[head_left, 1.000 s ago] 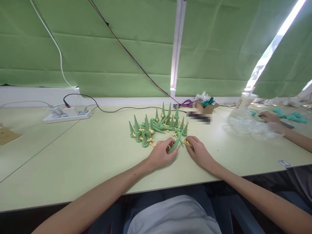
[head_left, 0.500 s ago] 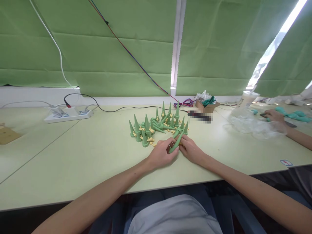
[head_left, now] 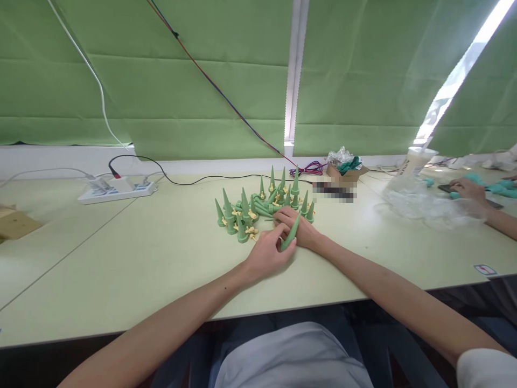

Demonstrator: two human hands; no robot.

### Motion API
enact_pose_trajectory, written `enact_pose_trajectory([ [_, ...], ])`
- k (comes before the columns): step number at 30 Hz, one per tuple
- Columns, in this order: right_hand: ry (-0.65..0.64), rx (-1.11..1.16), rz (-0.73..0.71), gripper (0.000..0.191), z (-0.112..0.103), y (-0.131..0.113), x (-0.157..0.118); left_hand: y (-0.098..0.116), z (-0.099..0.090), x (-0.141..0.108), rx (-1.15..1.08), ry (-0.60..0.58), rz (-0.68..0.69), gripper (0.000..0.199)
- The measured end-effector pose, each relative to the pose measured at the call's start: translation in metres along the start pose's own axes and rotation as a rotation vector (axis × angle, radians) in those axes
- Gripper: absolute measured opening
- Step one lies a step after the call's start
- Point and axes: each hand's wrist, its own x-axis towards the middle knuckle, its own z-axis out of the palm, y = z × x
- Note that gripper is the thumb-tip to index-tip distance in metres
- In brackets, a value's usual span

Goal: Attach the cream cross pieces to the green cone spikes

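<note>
My left hand (head_left: pixel 270 252) is closed around a green cone-shaped spike (head_left: pixel 291 233), its tip tilted up and to the right. Just beyond it, my right hand (head_left: pixel 298 225) reaches over the near edge of a cluster of similar green spikes (head_left: pixel 244 207). Its fingers stretch forward and left, slightly bent, with the fingertips down among the pieces and partly hidden. Many spikes stand upright with small yellow pieces (head_left: pixel 251 230) at their sides. Other spikes lie on their sides in the middle of the cluster (head_left: pixel 262 209).
A white power strip (head_left: pixel 117 189) with cables lies at the left back. Behind the spikes are a coiled cable (head_left: pixel 311 168), a blurred-out dark object (head_left: pixel 334 191) and a small cardboard box (head_left: pixel 347 175). To the right are a cup (head_left: pixel 416 161), plastic wrap (head_left: pixel 424 207) and another person's hand (head_left: pixel 468 189).
My right hand has moved left and forward, away from the held spike and onto the cluster. My left hand keeps the spike almost in the same place. The view has shifted slightly.
</note>
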Motion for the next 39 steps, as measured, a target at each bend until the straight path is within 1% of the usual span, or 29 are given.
enact_pose_trajectory([
  [2,0.054,0.0,0.02,0.014,-0.001,0.001,0.0,-0.001,0.0,0.001,0.01,0.045,-0.028,0.016],
  [6,0.22,0.02,0.108,0.025,-0.007,-0.001,-0.005,-0.003,-0.002,0.003,0.034,0.154,-0.114,0.017],
  [8,0.273,0.03,0.142,0.027,-0.013,-0.002,-0.006,-0.003,-0.003,0.003,0.031,0.173,-0.142,0.017],
  [10,0.285,0.038,0.173,0.027,-0.019,-0.004,-0.006,-0.003,-0.004,0.004,0.024,0.172,-0.157,0.017],
  [14,0.239,0.038,0.237,0.026,-0.031,-0.005,-0.007,-0.004,-0.005,0.004,0.021,0.17,-0.163,0.017],
  [19,0.04,0.042,0.224,0.02,-0.035,-0.006,-0.009,-0.01,-0.004,0.005,0.066,0.191,-0.141,0.015],
  [23,-0.056,0.036,0.21,0.017,-0.039,-0.011,-0.008,-0.013,-0.003,0.006,0.099,0.203,-0.122,0.014],
  [25,-0.117,0.031,0.229,0.016,-0.043,-0.013,-0.008,-0.013,-0.003,0.006,0.101,0.2,-0.115,0.015],
  [28,-0.185,0.038,0.258,0.009,-0.049,-0.014,-0.01,-0.013,-0.003,0.005,0.098,0.204,-0.119,0.015],
  [30,-0.219,0.037,0.267,0.007,-0.051,-0.014,-0.011,-0.013,-0.003,0.005,0.089,0.212,-0.129,0.015],
  [33,-0.256,0.024,0.267,0.009,-0.05,-0.013,-0.013,-0.015,-0.003,0.006,0.062,0.211,-0.144,0.015],
  [39,-0.252,-0.019,0.278,0.01,-0.043,-0.013,-0.012,-0.015,-0.004,0.007,0.023,0.18,-0.153,0.017],
])
